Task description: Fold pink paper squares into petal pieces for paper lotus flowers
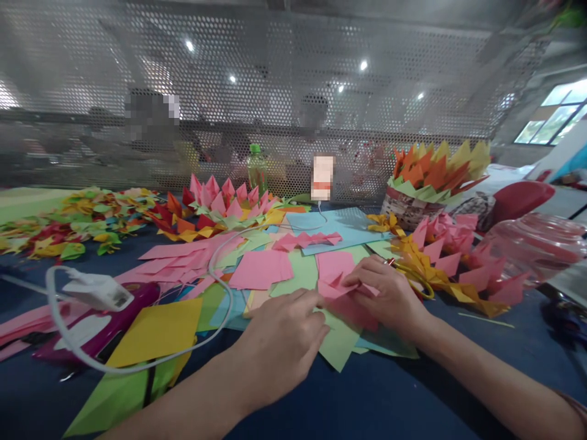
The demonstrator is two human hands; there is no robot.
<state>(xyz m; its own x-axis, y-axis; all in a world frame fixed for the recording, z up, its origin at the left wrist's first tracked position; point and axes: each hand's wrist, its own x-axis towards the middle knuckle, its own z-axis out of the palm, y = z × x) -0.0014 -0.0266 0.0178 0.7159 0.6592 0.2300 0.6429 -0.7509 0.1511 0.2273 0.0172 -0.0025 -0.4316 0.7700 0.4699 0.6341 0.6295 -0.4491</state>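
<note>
My left hand [279,336] rests knuckles up on the coloured sheets, fingers curled down against a light green sheet [337,345]. My right hand [389,293] pinches a partly folded pink paper piece [332,281] with thumb and fingertips pressed on its crease. Both hands meet over a pile of loose pink, green and blue paper squares [261,269] on the dark blue table [367,403].
A white charger with cable [98,292] and a yellow sheet [158,330] lie at left. Folded paper pieces [82,217] are heaped at the back left. A basket of folded shapes [413,208], yellow-handled scissors [415,278] and a clear jar [536,244] stand right. A perforated metal screen [275,91] closes the back.
</note>
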